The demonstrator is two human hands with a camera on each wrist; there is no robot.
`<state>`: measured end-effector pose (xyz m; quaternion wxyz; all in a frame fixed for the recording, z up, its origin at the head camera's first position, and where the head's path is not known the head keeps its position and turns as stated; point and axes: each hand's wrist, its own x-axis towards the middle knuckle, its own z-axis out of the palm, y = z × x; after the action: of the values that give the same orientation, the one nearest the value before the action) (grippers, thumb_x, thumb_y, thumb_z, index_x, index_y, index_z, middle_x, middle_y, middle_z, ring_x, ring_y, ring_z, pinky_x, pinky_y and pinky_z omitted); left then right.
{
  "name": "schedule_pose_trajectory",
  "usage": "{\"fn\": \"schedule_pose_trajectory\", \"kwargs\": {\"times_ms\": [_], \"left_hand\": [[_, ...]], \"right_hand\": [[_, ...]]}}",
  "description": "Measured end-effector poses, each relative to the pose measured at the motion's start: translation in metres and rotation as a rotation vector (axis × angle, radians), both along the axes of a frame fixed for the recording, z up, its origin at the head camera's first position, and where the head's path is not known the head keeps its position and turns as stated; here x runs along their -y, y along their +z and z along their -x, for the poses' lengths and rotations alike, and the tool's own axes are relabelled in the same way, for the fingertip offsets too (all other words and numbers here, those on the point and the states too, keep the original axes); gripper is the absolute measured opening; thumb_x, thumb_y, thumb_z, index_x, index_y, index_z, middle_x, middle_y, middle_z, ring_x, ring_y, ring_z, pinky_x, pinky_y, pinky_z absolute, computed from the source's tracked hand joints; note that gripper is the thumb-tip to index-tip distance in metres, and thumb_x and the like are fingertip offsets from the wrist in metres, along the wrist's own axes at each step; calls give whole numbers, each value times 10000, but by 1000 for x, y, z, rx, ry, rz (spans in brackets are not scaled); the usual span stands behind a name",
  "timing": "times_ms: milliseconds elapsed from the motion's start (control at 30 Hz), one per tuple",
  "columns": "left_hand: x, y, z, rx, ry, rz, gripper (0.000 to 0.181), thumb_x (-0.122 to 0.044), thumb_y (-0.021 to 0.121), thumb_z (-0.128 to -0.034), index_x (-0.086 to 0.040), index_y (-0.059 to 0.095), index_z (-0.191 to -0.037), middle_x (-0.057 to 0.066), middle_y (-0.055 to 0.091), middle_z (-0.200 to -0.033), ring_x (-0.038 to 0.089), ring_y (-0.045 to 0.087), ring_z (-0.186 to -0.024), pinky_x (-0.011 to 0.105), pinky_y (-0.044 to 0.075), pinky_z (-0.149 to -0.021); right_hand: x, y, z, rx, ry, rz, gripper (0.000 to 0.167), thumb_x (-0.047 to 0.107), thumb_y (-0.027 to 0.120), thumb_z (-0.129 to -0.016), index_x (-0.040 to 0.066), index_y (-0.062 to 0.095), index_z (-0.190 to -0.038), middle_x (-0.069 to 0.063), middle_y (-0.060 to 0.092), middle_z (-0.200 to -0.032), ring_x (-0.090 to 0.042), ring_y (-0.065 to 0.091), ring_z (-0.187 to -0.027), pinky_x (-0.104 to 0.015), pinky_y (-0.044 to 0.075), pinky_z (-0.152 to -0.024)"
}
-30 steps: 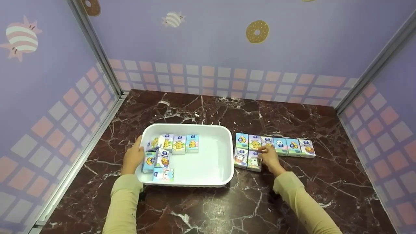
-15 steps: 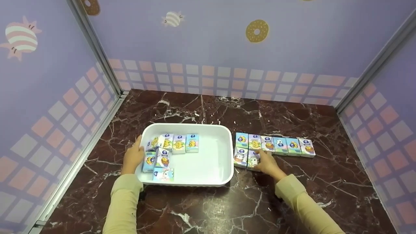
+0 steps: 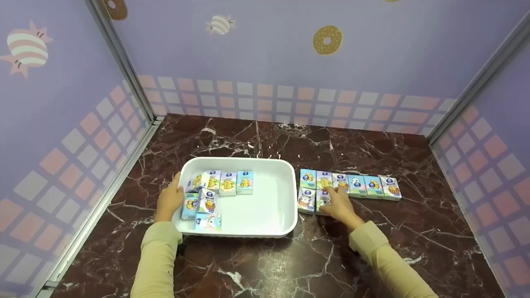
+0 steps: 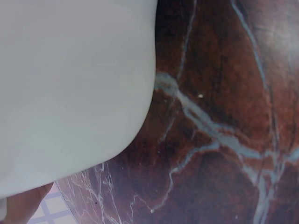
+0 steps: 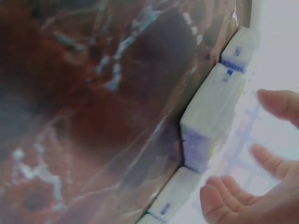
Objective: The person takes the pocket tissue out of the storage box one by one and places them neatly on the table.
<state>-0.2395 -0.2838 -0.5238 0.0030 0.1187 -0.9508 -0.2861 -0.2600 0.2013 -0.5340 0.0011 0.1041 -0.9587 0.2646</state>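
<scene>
My left hand holds the left rim of a white tray; in the left wrist view, fingers show under the tray wall. Several small cartoon-printed tissue packs lie in the left part of the tray, some overlapping. Right of the tray, a back row of packs lies side by side, with two packs in front. Over the right one of these two, a pack, is my right hand, covering part of it. In the right wrist view, its fingers are spread beside the packs.
A dark red marbled tabletop lies beneath everything, with small white flecks behind the tray. Purple printed walls enclose it at the back and both sides.
My right hand has shifted slightly, its fingertips moving left over the front-row pack. That pack now sits a little closer to the back row. The left hand and tray stay in place.
</scene>
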Motion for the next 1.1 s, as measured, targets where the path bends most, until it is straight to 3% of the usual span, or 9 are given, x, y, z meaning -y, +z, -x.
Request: {"fn": "schedule_pose_trajectory", "kwargs": {"times_ms": [167, 367, 500, 867, 1000, 1100], "left_hand": [[-1, 0, 0, -5, 6, 8, 524, -152, 303, -921, -111, 153, -1421, 319, 424, -1245, 504, 475, -1026, 583, 352, -867], [0, -1, 0, 10, 7, -6, 522, -152, 292, -927, -109, 138, -1424, 305, 390, -1287, 493, 453, -1070, 579, 330, -903], [0, -1, 0, 9, 8, -14, 521, -153, 295, -927, -115, 141, -1424, 293, 374, -1307, 491, 433, -1097, 576, 323, -914], [0, 0, 1, 23, 12, -26, 518, -165, 293, -935, -132, 132, -1427, 288, 363, -1319, 496, 440, -1087, 588, 328, -891], [-1, 0, 1, 6, 13, -16, 515, -156, 304, -930, -121, 154, -1421, 290, 382, -1302, 502, 439, -1083, 590, 330, -891], [-1, -1, 1, -1, 14, -14, 515, -156, 307, -928, -121, 158, -1420, 295, 395, -1288, 504, 445, -1075, 590, 333, -889]], "right_hand": [[14, -5, -3, -137, 200, -112, 565, 244, 694, -682, 173, 533, -1218, -297, 251, -1378, -494, 218, -1254, -658, 264, -917], [27, -12, -7, -85, 336, -229, 488, 275, 661, -740, 280, 544, -1214, -212, 138, -1457, -453, 73, -1320, -713, 221, -883], [29, -14, -6, -70, 344, -231, 451, 257, 656, -750, 284, 564, -1191, -197, 162, -1456, -431, 66, -1330, -715, 222, -879], [29, -13, -3, -124, 336, -188, 401, 144, 640, -714, 239, 609, -1103, -245, 263, -1403, -475, 167, -1290, -700, 247, -880], [34, -4, 1, -150, 328, -156, 365, 158, 637, -745, 198, 618, -1108, -258, 301, -1381, -479, 204, -1278, -669, 268, -904], [41, 7, 6, -229, 315, -99, 328, 153, 635, -756, 132, 628, -1083, -282, 351, -1341, -499, 274, -1236, -633, 290, -925]]}}
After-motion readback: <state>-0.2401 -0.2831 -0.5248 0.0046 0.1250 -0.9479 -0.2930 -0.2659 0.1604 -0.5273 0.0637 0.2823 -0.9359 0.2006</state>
